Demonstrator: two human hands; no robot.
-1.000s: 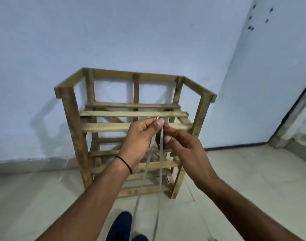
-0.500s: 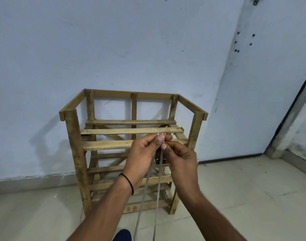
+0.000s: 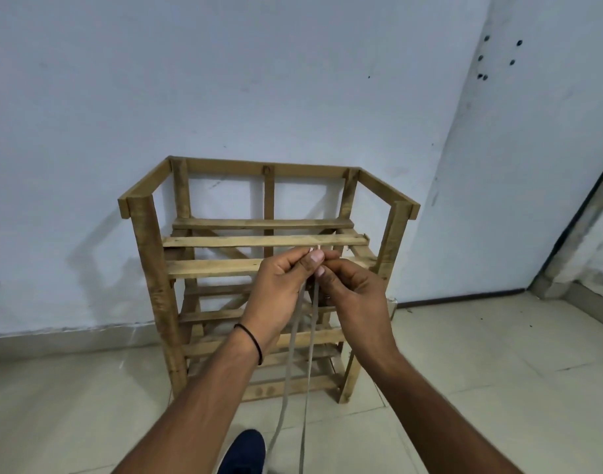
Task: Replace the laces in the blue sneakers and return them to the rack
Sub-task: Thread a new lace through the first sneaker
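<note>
Both hands met mid-view, in front of the slatted wooden shoe rack (image 3: 149, 268). The left hand (image 3: 279, 285), a thin black band (image 3: 254, 340) on its wrist, and the right hand (image 3: 356, 297) pinched the tips of the flat grey shoelace (image 3: 307, 388) — fingers (image 3: 315, 258) pressed together on the ends. Its two strands hung toward 6 o'clock, running out of view just beside the dark blue sneaker (image 3: 243, 451), which lay on the pale tiled floor (image 3: 481, 388) at 6 o'clock — well apart from the rack.
</note>
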